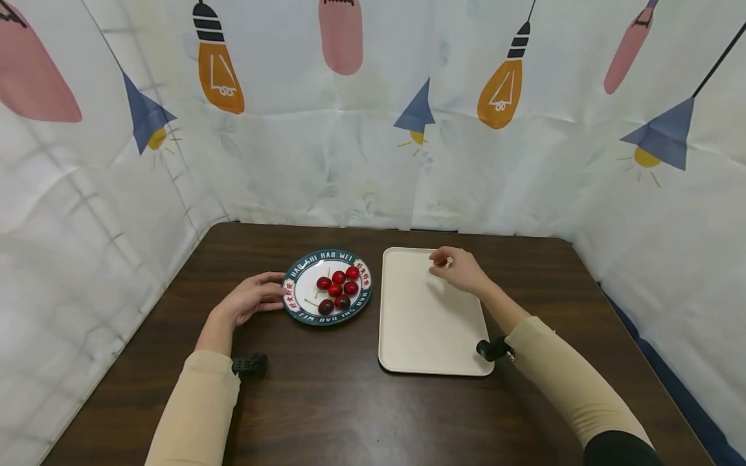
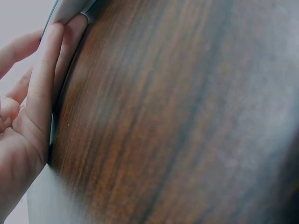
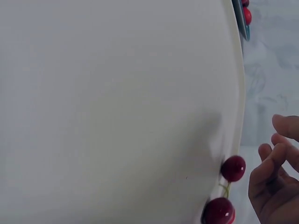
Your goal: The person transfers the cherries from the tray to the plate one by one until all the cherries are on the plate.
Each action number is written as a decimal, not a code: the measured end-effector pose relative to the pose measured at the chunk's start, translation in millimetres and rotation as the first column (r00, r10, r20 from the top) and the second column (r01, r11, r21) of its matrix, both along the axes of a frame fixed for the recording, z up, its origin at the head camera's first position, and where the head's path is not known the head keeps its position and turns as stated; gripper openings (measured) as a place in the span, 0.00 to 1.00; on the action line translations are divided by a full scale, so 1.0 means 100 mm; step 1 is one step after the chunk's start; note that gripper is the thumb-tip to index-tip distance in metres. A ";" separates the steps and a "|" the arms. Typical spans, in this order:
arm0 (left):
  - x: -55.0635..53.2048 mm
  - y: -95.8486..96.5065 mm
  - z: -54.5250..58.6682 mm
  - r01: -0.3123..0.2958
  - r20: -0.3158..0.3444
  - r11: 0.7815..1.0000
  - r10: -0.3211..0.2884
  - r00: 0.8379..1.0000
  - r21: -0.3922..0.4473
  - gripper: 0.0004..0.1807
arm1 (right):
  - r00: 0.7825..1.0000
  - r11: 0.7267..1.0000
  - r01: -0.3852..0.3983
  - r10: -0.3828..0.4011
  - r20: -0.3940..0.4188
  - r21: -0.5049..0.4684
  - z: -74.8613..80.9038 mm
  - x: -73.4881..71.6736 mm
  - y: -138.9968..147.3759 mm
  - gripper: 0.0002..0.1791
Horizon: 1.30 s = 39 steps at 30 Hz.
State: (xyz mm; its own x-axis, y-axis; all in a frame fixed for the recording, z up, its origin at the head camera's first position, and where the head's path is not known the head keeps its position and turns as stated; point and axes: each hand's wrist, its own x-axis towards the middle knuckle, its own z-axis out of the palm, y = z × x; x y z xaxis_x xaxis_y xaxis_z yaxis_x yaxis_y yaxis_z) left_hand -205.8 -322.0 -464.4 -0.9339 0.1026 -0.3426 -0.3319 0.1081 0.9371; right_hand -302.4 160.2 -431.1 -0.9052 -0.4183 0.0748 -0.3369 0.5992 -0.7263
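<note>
In the head view my left hand (image 1: 252,299) has its fairly straight fingers against the left rim of a round plate (image 1: 299,309) with a blue lettered border. Several red cherries (image 1: 335,290), some with stems, lie on it. The left wrist view shows the fingertips (image 2: 56,35) meeting the plate's edge. Over the upper right of a cream tray (image 1: 428,323) is my right hand (image 1: 460,270), fingers bent and holding nothing. Close by, at the tray's edge in the right wrist view, lie a dark red cherry (image 3: 233,168) and another cherry (image 3: 218,211), apart from the fingers.
Both plate and tray rest on a dark wooden table (image 1: 326,401), a narrow gap between them. A white curtain (image 1: 361,168) printed with lamps and bulbs surrounds the table's back and sides. Each wrist carries a small black device (image 1: 249,365).
</note>
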 end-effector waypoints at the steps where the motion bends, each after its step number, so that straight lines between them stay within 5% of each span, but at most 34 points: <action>1: 0.00 0.00 0.00 -0.001 0.002 1.000 0.001 1.000 -0.002 0.37 | 1.000 1.000 0.010 -0.010 -0.007 0.000 -0.01 0.00 0.03 0.16; 18: -0.05 0.09 -0.02 0.013 0.031 1.000 -0.013 0.999 -0.001 0.37 | 0.975 0.974 0.221 -0.221 0.014 0.047 -0.14 0.07 0.56 0.22; 39: -0.04 0.00 0.00 0.017 0.011 0.999 -0.017 1.000 -0.039 0.38 | 0.976 0.973 0.204 -0.211 0.057 0.105 -0.27 -0.05 0.56 0.22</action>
State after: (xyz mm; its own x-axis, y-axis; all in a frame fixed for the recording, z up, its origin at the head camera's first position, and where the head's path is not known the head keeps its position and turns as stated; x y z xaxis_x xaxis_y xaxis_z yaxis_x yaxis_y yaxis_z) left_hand -209.6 -322.4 -464.8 -0.9283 0.1050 -0.3566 -0.3396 0.1505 0.9284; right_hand -307.5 216.1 -457.8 -0.9746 -0.2230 -0.0215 -0.1498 0.7199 -0.6777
